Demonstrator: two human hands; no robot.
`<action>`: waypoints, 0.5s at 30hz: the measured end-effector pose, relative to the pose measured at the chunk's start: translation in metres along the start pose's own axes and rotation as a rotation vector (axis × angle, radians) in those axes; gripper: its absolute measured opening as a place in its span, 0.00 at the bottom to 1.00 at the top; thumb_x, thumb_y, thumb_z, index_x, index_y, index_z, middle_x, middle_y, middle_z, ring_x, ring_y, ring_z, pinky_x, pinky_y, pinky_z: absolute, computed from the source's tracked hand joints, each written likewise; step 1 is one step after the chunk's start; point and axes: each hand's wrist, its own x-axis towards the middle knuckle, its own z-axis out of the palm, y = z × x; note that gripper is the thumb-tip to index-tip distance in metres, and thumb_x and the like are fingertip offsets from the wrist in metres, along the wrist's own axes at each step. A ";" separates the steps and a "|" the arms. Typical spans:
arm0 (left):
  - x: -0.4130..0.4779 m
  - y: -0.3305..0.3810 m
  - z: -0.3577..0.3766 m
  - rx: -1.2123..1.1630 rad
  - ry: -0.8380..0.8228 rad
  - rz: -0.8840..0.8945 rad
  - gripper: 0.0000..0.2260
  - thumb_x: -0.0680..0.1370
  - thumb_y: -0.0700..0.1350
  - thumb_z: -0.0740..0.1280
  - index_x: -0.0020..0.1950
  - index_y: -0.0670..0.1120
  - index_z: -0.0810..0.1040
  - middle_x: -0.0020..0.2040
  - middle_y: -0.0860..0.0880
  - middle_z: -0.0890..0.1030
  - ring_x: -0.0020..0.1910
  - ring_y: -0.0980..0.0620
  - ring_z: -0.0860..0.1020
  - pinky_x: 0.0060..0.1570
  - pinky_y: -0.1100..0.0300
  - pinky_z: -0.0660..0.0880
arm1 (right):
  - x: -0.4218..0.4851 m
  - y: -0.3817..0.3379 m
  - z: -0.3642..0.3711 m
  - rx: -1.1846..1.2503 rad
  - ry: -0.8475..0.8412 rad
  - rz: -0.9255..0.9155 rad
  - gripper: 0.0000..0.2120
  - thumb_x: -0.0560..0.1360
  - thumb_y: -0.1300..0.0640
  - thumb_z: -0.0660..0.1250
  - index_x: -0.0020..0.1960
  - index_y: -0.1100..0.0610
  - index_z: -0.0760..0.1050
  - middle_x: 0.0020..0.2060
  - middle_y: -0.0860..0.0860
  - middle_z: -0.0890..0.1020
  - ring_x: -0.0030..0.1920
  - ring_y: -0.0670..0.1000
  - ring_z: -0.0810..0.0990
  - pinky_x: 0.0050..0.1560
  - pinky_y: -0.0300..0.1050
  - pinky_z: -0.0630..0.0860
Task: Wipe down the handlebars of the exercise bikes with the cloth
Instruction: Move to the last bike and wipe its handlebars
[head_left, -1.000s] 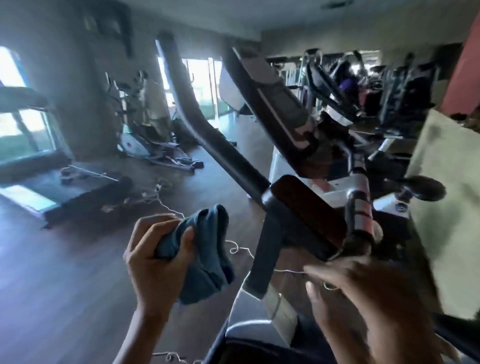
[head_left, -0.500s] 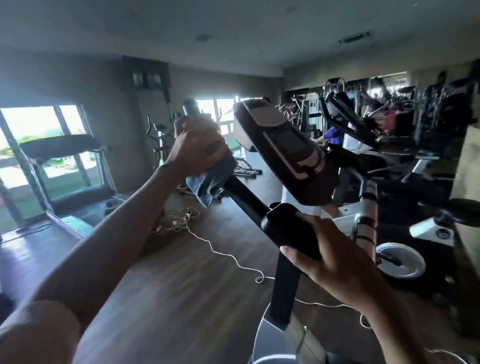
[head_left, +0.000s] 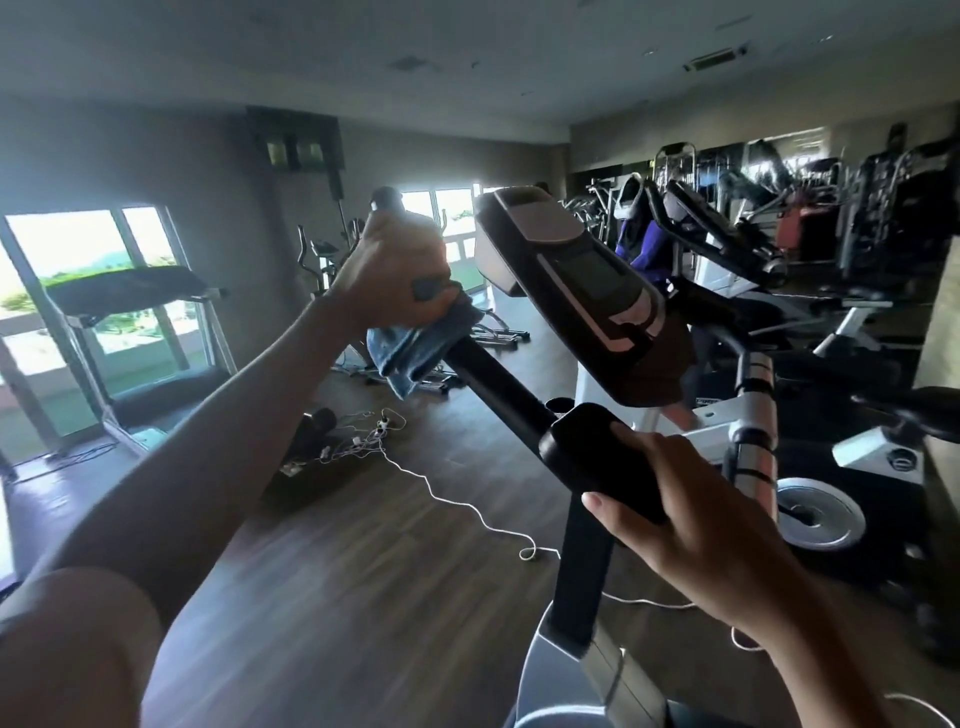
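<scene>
A black handlebar (head_left: 493, 379) of the nearest exercise bike rises up and to the left from the bike's central clamp. My left hand (head_left: 395, 275) grips the bar near its upper end with a blue cloth (head_left: 415, 348) wrapped round it; part of the cloth hangs below my fingers. The bar's tip pokes out above my hand. My right hand (head_left: 696, 525) grips the black clamp block (head_left: 592, 452) at the base of the bar. The bike's console (head_left: 576, 280) tilts above the clamp.
A treadmill (head_left: 135, 332) stands by the windows at left. White cables (head_left: 457, 504) and a power strip trail over the wooden floor. More exercise bikes (head_left: 810, 415) crowd the right side, and other machines stand at the back.
My left hand rose from waist height with the cloth and closed round the upper handlebar, then slid slightly. My right hand took hold of the clamp block. The view lifted.
</scene>
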 end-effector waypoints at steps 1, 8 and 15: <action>-0.001 0.002 0.000 -0.002 0.021 -0.036 0.14 0.75 0.53 0.66 0.34 0.46 0.81 0.32 0.51 0.79 0.42 0.46 0.79 0.64 0.47 0.66 | 0.000 0.000 0.001 0.003 0.003 0.000 0.32 0.66 0.26 0.54 0.64 0.41 0.66 0.50 0.41 0.75 0.52 0.44 0.77 0.50 0.50 0.77; -0.029 0.035 0.019 -0.197 0.056 0.001 0.15 0.77 0.52 0.63 0.40 0.46 0.85 0.34 0.50 0.81 0.37 0.49 0.80 0.62 0.63 0.63 | 0.001 0.005 0.006 0.011 0.012 -0.001 0.34 0.66 0.26 0.55 0.67 0.41 0.65 0.53 0.40 0.75 0.56 0.43 0.75 0.53 0.49 0.76; -0.011 0.023 0.008 -0.135 0.077 -0.030 0.14 0.76 0.52 0.65 0.35 0.46 0.83 0.29 0.51 0.78 0.34 0.49 0.79 0.60 0.66 0.66 | -0.001 0.005 0.007 0.053 0.025 -0.010 0.29 0.66 0.28 0.57 0.64 0.38 0.65 0.51 0.41 0.75 0.54 0.43 0.75 0.52 0.47 0.75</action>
